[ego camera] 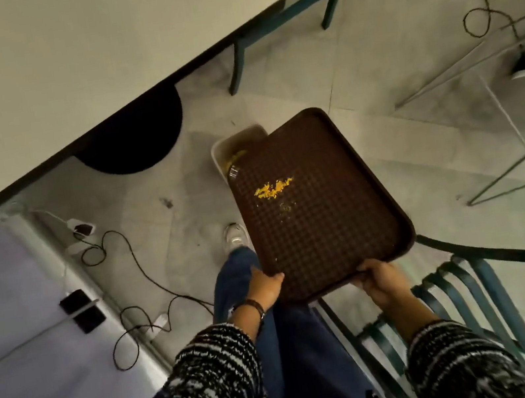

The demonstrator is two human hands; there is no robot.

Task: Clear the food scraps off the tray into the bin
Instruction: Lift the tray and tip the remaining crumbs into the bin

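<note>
I hold a dark brown textured tray (324,223) over the floor, its far end above a small white bin (228,149). Yellow food scraps (273,188) cling to the tray's upper middle, and a few specks lie lower down. A clear plastic piece sits at the tray's far left edge. More yellow scraps show inside the bin. My left hand (264,289) grips the tray's near left corner. My right hand (380,279) grips the near edge to the right of it.
A white table (60,76) stands at the upper left with a black round base (135,133) under it. Green metal chairs stand at the lower right (477,284) and at the top. Black cables (134,272) trail on the floor at the left. My shoe (234,236) is next to the tray.
</note>
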